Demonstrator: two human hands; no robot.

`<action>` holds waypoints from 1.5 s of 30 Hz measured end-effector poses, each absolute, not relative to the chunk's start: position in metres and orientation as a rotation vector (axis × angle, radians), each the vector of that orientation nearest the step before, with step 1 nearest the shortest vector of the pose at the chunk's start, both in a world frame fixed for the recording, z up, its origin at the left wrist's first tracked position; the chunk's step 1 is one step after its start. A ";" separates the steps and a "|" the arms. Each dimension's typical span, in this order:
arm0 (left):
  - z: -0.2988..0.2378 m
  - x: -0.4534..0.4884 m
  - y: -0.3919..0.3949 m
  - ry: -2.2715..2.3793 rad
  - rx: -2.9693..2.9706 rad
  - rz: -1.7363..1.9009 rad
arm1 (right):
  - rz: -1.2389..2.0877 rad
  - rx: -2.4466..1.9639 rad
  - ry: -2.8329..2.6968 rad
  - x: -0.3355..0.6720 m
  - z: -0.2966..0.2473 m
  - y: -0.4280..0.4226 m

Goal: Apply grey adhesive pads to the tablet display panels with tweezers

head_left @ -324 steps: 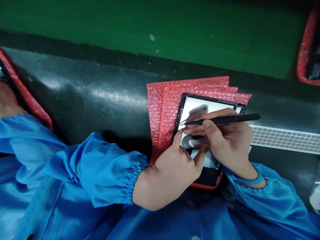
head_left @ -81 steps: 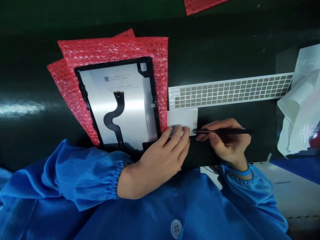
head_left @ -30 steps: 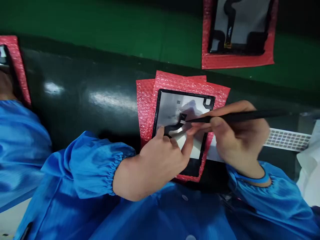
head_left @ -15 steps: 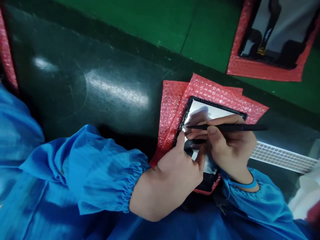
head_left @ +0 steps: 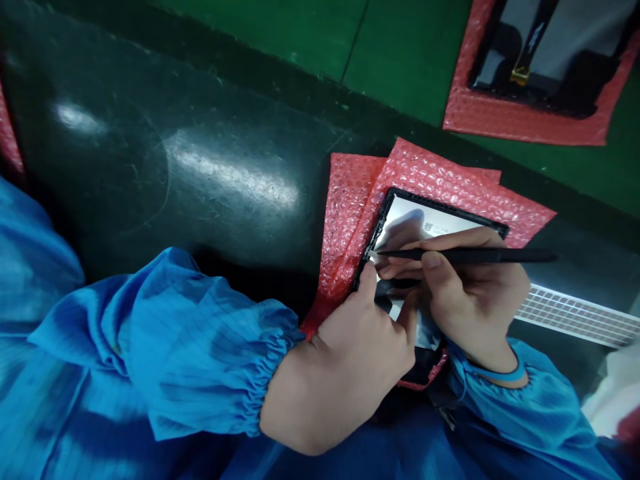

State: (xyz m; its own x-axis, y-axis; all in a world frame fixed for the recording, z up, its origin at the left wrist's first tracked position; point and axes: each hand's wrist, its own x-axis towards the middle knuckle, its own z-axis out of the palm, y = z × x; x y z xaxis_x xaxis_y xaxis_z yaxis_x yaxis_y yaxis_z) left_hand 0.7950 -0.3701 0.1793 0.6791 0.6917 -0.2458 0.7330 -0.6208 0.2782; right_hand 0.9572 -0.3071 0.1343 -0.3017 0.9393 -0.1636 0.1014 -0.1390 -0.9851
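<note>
A black-framed screen panel (head_left: 430, 220) with a silvery back lies on red bubble wrap (head_left: 360, 200) on the dark bench. My right hand (head_left: 470, 293) pinches black tweezers (head_left: 470, 255), and their tip rests at the panel's left edge. My left hand (head_left: 350, 360) rests on the panel's near-left side, index finger pointing up beside the tweezer tip and thumb on the panel's black flex cable. Both hands hide most of the panel's lower half. Whether the tweezer tip carries anything I cannot tell.
A white sheet of small grey pads (head_left: 575, 313) lies to the right. Another panel on red bubble wrap (head_left: 530, 113) sits on the green belt at top right. White plastic (head_left: 615, 393) shows at the right edge. More red wrap (head_left: 7, 140) is at far left.
Since 2.7 s ago my hands moved from the white label sheet to the panel. Over the last half second they have held almost still at its left edge; the view shifted slightly.
</note>
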 end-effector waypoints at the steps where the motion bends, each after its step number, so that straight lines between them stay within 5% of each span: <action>1: 0.179 0.795 -0.370 1.125 2.546 -0.149 | 1.514 -1.221 -1.430 0.957 0.134 -0.307; 24: 0.175 0.779 -0.352 0.986 2.649 0.068 | 1.401 -1.101 -1.269 0.974 0.135 -0.305; 30: 0.178 0.739 -0.361 1.767 2.205 -0.146 | 1.041 -1.287 -1.088 1.036 0.140 -0.313; 45: 0.136 0.768 -0.332 1.204 1.258 1.012 | 0.977 -1.269 -0.866 1.102 0.099 -0.330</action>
State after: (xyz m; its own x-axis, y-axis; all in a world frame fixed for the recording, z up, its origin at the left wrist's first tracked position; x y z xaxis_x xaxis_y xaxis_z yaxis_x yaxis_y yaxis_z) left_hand 0.7677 -0.3318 0.1362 0.1284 0.9875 -0.0913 0.0799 0.0815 0.9935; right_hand 1.1023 -0.3303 0.0990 0.3582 0.9336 -0.0057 -0.1065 0.0347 -0.9937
